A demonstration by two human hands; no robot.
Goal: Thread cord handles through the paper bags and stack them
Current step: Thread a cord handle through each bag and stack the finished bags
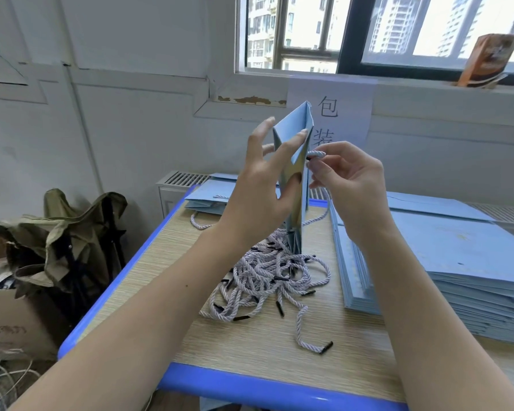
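At the centre of the frame we steady the stiff, creased blue paper bag (294,126) upright with our left hand (261,185), while our right hand (343,176) pinches the twisted lilac cord (316,154) in a firm grip near its black tip, best fed straight into the hole.

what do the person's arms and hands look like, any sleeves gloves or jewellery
Both forearms are bare right down to the picture's lower edge, with no sleeves in view. The left hand and right hand wear no gloves, rings, watch or bracelets. The fingernails look fairly long and pale.
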